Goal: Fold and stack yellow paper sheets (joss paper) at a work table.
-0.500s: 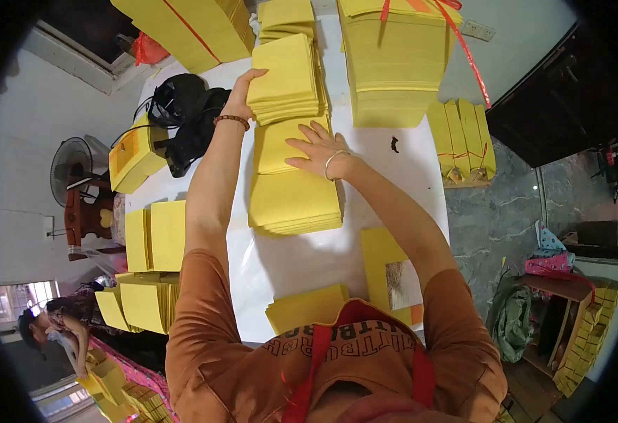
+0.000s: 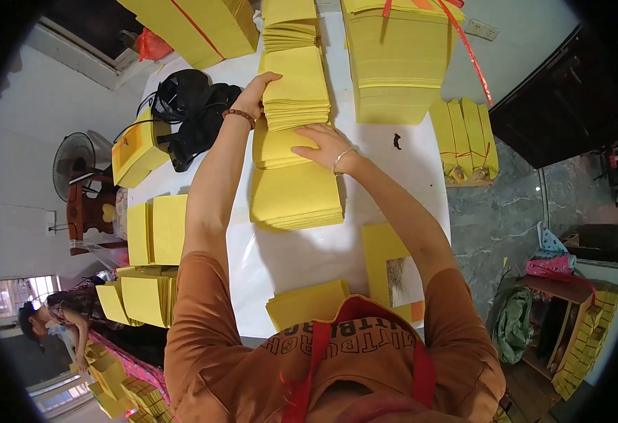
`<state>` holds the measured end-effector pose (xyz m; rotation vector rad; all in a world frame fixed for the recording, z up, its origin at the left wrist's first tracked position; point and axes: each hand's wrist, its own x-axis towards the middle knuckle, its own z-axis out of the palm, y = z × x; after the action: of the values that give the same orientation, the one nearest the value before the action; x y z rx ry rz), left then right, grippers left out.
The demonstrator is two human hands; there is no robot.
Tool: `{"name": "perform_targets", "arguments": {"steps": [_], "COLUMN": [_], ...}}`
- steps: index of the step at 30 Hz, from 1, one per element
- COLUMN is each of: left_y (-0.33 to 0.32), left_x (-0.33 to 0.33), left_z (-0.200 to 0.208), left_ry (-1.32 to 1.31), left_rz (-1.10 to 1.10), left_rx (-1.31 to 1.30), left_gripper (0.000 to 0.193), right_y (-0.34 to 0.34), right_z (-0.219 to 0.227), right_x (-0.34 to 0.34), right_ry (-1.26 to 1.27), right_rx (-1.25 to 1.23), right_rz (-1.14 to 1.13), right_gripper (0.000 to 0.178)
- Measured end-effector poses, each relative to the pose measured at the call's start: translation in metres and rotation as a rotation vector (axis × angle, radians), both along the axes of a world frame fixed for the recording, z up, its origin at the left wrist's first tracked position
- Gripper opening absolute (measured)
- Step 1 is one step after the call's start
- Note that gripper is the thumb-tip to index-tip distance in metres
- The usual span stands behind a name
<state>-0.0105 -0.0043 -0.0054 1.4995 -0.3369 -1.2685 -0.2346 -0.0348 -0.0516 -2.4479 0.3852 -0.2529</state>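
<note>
Because the yellow stack [image 2: 297, 81] at twelve o'clock looks loose, my left hand [image 2: 255, 94] seems to brace its nine-o'clock edge, fingers too hidden to tell their grip; my right hand [image 2: 329, 148], thumb spread, perhaps steadies the next stack [image 2: 269, 149] toward six.

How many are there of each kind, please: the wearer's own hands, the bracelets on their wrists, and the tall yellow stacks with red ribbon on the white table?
Own hands: 2 (left hand, right hand)
Bracelets: 2 (brown beaded bracelet, pale bangle)
Tall ribboned stacks: 2 (far-left stack, far-right stack)
Total: 6
</note>
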Motion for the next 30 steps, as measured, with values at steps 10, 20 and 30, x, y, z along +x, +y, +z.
{"name": "perform_targets", "arguments": {"steps": [10,20,30], "left_y": [0.005,-0.001,0.031], "left_x": [0.018,0.039,-0.013], "left_z": [-0.015,-0.018,0.043], "left_ry": [-0.085,-0.016,-0.235], "left_rz": [-0.013,-0.078,0.05], "left_rx": [0.001,-0.173,-0.473], "left_gripper": [0.034,0.037,0.05], "right_y": [-0.008,-0.042,-0.011], "right_z": [0.008,-0.031,0.017], "right_x": [-0.002,0.026,-0.037], "right_ry": [-0.444,-0.484,-0.538], "right_rx": [0.202,0.439,0.681], "right_rz": [-0.484,-0.291,-0.436], "right_gripper": [0.046,0.06,0.056]}}
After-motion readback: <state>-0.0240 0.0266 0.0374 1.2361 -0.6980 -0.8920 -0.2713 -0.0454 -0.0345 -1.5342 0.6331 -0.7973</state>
